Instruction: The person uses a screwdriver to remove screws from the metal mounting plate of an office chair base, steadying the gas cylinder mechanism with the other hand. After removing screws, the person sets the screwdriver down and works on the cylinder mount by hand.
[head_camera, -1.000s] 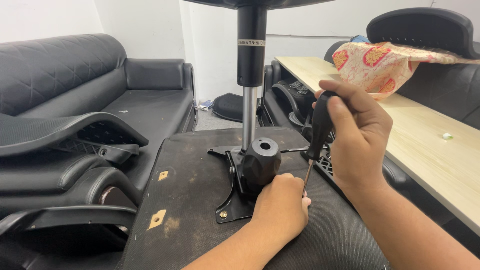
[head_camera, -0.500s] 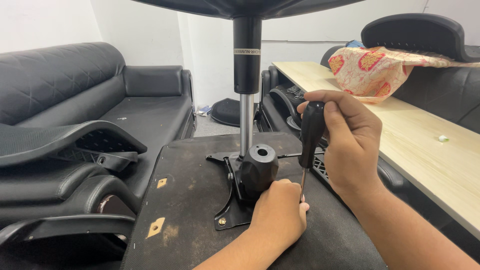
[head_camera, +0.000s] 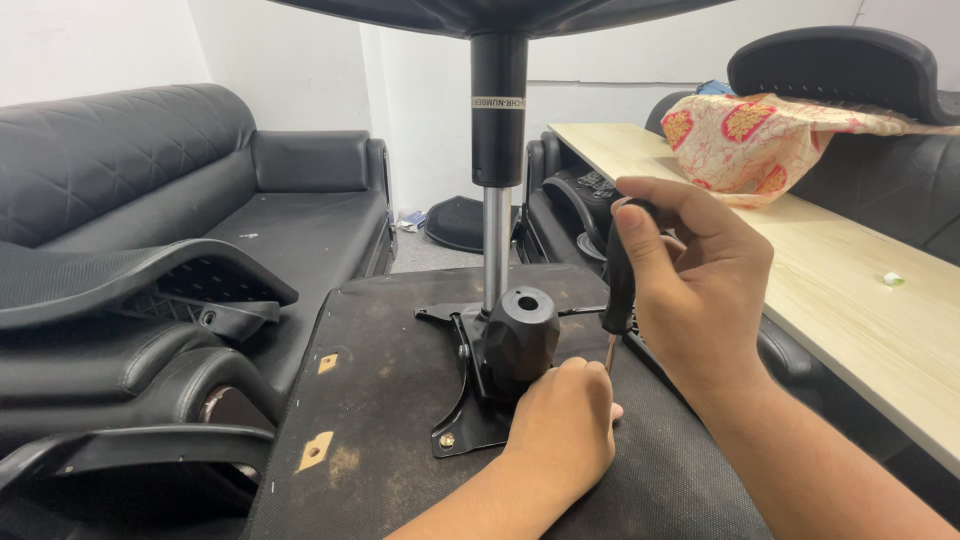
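Sofa (head_camera: 200, 190) left, table (head_camera: 850, 300) right

- The room is bright and evenly lit, and the white wall (head_camera: 300, 60) looks washed out
- Soft shadows lie under my left hand (head_camera: 560, 430) and beside the black mechanism (head_camera: 515, 340)
- Faint sheen on the leather sofa (head_camera: 130, 150)
- Everything near is sharp; I see no motion blur

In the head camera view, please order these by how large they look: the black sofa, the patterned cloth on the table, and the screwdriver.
1. black sofa
2. patterned cloth
3. screwdriver, though nearest the camera and partly hidden by the right hand.
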